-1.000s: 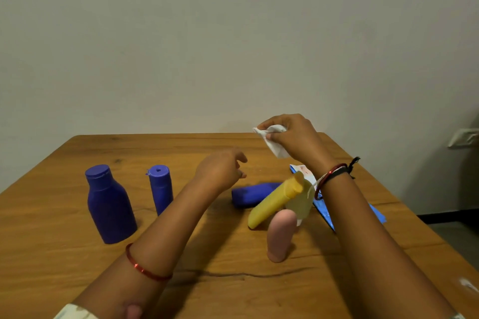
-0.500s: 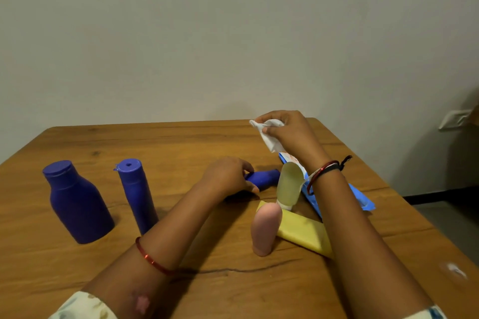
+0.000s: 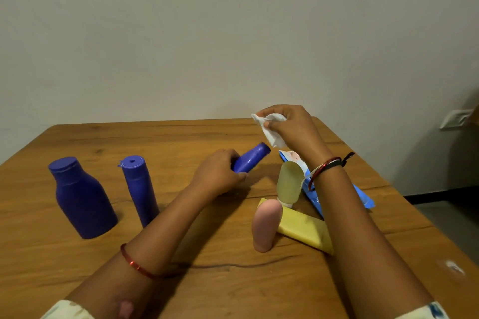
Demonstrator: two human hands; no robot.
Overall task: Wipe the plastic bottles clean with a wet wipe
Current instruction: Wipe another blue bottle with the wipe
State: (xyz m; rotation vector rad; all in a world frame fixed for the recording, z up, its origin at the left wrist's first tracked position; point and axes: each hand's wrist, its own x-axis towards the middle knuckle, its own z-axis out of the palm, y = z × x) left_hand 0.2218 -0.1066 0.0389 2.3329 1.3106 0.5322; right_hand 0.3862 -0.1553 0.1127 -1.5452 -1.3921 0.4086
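The left hand (image 3: 216,176) grips a small blue plastic bottle (image 3: 251,158), lifted off the wooden desk (image 3: 233,287) and tilted toward the far right. Just beyond that bottle, the right hand (image 3: 293,128) pinches a crumpled white wet wipe (image 3: 269,129), held apart from it. Left of the gripped bottle stand a broad dark-blue flask-shaped bottle (image 3: 83,199) and a slim blue flip-cap bottle (image 3: 140,189). Nearer the person stand a pink rounded bottle (image 3: 267,225), a pale green tube (image 3: 289,184) and a lying yellow tube (image 3: 303,230), beside a blue wipes packet (image 3: 363,197).

No text can be read on any bottle or the packet.
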